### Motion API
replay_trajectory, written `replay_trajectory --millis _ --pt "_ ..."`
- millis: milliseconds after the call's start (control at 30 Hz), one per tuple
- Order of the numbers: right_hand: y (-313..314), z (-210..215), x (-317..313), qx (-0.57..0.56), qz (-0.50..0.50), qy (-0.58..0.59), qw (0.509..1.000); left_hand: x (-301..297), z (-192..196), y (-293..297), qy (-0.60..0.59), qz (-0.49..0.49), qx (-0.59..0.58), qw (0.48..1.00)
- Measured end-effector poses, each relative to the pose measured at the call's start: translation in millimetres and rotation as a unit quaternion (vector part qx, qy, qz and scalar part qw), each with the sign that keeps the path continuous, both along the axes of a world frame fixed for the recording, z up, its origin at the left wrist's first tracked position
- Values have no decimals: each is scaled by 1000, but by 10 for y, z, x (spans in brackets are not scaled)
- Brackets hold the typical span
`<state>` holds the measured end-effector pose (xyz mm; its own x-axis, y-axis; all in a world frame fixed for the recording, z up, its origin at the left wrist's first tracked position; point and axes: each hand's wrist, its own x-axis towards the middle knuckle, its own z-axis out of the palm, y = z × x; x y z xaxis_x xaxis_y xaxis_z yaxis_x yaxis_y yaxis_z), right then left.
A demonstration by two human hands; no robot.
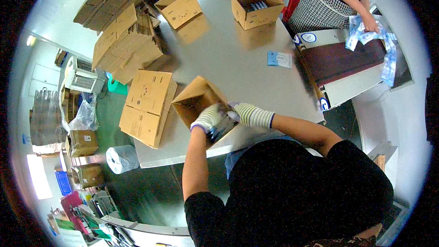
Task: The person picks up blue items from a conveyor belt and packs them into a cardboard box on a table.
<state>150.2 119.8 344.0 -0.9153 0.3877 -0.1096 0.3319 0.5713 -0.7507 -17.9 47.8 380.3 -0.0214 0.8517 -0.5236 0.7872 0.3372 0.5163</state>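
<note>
An open cardboard box (188,105) stands tilted at the table's near edge in front of me. My left hand (208,116), in a white glove with yellow-green stripes, reaches inside it; its fingers are hidden and blurred. Dark, shiny packets (220,131) lie in the near part of the box. At the box's right rim is my right hand (254,115), in a matching glove. Its fingertips are smeared by motion beside something whitish, so their grip does not show.
Flattened cartons (148,93) lie left of the box, with taller stacks (128,41) behind. Two open boxes (178,9) (256,16) stand farther back, the right one holding packets. A blue-and-white packet (279,59) lies on the table (219,50). At right, a co-worker handles pouches (361,32) over a conveyor (343,59).
</note>
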Motion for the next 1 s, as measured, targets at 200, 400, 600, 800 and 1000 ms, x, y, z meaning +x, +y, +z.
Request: replay_trajectory --millis 200,400,600,800,1000 --pt "-85 102 150 -91 -63 -99 989 108 -388 19 -150 -109 -71 980" --pt "-135 89 165 17 -58 -152 987 123 -785 -16 -53 -157 -123 978" --pt "-256 139 155 -13 -56 -134 989 -49 -726 -117 -135 -12 -58 989" --pt "-436 90 -102 -135 -52 -123 982 -405 -1291 -523 -43 57 -28 997" --pt "-787 306 -731 -139 -6 -112 984 -935 -1260 -1022 -46 135 -75 987"
